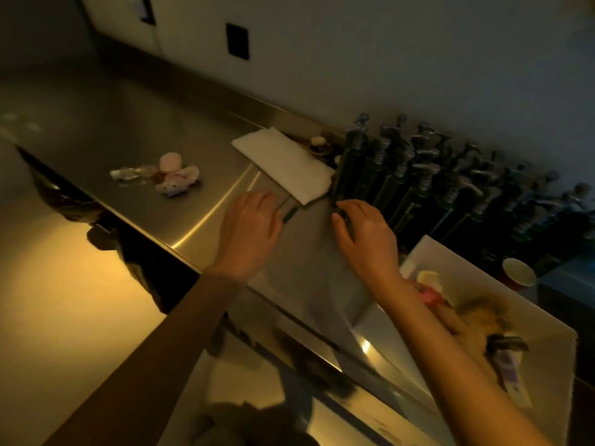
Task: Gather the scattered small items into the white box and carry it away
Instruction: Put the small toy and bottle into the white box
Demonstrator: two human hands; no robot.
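Observation:
The white box (428, 249) sits on the steel counter at the right and holds several small items, blurred. My right forearm passes over its near corner. My left hand (248, 226) is at the counter's middle, its fingers curled on a slim greenish stick (288, 214) beside a folded white cloth (283, 165). My right hand (363, 233) is close to the right of it, with thumb and fingers pinching a small dark item (343, 215) at the foot of the dark bottles. A pile of pinkish small items and clear wrappers (170, 177) lies on the counter to the left.
Several dark pump bottles (434, 188) stand packed along the back wall at the right. A red paper cup (518, 273) stands behind the box. A small dish (318, 144) sits behind the cloth. The counter's front edge (180, 252) runs diagonally, with the floor at lower left.

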